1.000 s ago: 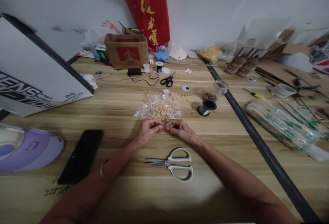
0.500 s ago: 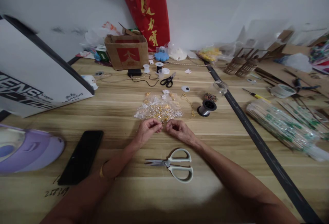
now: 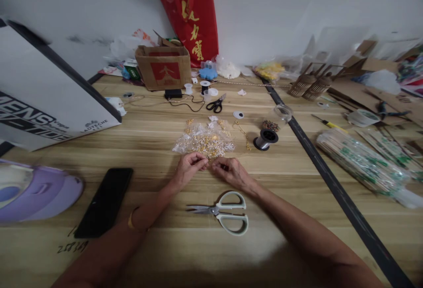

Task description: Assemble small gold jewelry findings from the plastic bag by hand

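Observation:
My left hand (image 3: 190, 167) is closed in a pinch, thumb against forefinger, at the near edge of a heap of gold and silver beads and findings (image 3: 211, 143) on clear plastic bags. Beside it my right hand (image 3: 230, 170) is also pinched, its fingertips close to the left ones. Whatever the fingertips hold is too small to name. Below the hands lie white-handled scissors (image 3: 231, 213), blades pointing left. A gold chain (image 3: 243, 133) and a spool of thin wire (image 3: 266, 139) are to the right of the heap.
A black phone (image 3: 105, 202) and a purple visor (image 3: 42, 191) lie at left, near a large white box (image 3: 49, 94). Black scissors (image 3: 216, 103) and a jar of beads (image 3: 276, 118) are farther back. Wrapped sticks (image 3: 360, 160) lie at right.
My right hand has shifted slightly left, and its fingers have come nearer the left fingertips. My left hand stays in nearly the same place.

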### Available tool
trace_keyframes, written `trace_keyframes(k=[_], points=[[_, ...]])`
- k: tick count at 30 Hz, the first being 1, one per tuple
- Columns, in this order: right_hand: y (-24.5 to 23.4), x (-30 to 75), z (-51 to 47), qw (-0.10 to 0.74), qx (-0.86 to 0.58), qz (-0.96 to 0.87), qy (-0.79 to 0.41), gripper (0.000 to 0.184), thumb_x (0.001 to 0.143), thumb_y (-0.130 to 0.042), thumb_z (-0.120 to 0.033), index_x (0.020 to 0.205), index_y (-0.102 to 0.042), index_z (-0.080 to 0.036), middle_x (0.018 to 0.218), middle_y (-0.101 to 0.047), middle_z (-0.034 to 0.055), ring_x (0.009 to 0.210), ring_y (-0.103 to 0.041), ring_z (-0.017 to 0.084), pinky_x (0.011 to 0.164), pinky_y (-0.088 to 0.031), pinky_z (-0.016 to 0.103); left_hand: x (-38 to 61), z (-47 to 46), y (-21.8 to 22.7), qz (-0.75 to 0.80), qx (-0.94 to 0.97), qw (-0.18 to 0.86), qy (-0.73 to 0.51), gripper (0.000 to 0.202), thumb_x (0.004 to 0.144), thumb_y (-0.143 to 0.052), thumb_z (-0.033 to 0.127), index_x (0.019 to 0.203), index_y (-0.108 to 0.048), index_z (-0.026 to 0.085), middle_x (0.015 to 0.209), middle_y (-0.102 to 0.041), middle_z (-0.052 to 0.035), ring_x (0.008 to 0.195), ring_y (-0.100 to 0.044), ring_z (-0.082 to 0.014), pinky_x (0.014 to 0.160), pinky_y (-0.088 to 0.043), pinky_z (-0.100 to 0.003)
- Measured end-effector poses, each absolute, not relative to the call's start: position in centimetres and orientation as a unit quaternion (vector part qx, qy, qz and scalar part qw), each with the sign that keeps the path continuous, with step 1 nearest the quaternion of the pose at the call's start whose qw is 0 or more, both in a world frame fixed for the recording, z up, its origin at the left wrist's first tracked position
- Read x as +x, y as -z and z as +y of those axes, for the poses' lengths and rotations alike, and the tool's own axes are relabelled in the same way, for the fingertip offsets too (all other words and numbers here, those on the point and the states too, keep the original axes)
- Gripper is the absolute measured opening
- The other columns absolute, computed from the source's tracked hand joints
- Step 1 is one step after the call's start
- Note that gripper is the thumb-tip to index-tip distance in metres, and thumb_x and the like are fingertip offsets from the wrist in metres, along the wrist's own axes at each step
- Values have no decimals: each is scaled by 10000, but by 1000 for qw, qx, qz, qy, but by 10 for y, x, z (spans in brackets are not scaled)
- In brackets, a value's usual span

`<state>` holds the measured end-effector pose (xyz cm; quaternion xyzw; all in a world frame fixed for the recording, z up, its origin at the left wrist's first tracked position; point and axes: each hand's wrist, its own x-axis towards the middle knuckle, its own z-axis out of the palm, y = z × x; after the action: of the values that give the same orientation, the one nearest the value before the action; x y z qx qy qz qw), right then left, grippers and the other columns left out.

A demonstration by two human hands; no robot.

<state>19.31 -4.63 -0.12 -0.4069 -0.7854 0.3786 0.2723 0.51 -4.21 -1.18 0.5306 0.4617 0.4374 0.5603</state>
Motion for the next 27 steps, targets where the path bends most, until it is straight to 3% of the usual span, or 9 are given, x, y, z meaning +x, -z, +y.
trace_keyframes(k=[7, 15, 20, 27], points=[[3, 193, -47, 274, -396, -791, -376, 127, 840, -494, -209, 808, -598, -143, 655, -557, -16, 557, -440, 85, 536, -323, 188, 4, -42, 7, 475, 504, 565, -448, 222, 657, -731, 316, 711, -658, 113, 584, -614, 1, 550, -541, -93, 550, -440, -203], [5, 192, -48, 267, -398, -795, -372, 107, 817, -510, -202, 782, -592, -143, 622, -528, -27, 542, -426, 79, 538, -320, 187, 2, -41, 12, 421, 406, 647, -490, 222, 647, -756, 274, 746, -642, 111, 776, -711, -55, 591, -586, -96, 568, -450, -210], [6, 193, -47, 262, -397, -797, -372, 100, 811, -510, -188, 786, -596, -146, 631, -535, -26, 547, -429, 78, 538, -322, 183, 3, -42, 11, 402, 386, 680, -476, 243, 629, -772, 271, 744, -628, 112, 697, -697, -36, 587, -599, -103, 566, -449, -210], [1, 194, -45, 271, -425, -783, -363, 105, 817, -515, -199, 775, -591, -140, 611, -529, -27, 539, -429, 78, 528, -324, 183, 4, -43, 11, 425, 475, 635, -435, 229, 667, -737, 308, 698, -642, 101, 599, -628, -4, 547, -559, -89, 557, -459, -212]])
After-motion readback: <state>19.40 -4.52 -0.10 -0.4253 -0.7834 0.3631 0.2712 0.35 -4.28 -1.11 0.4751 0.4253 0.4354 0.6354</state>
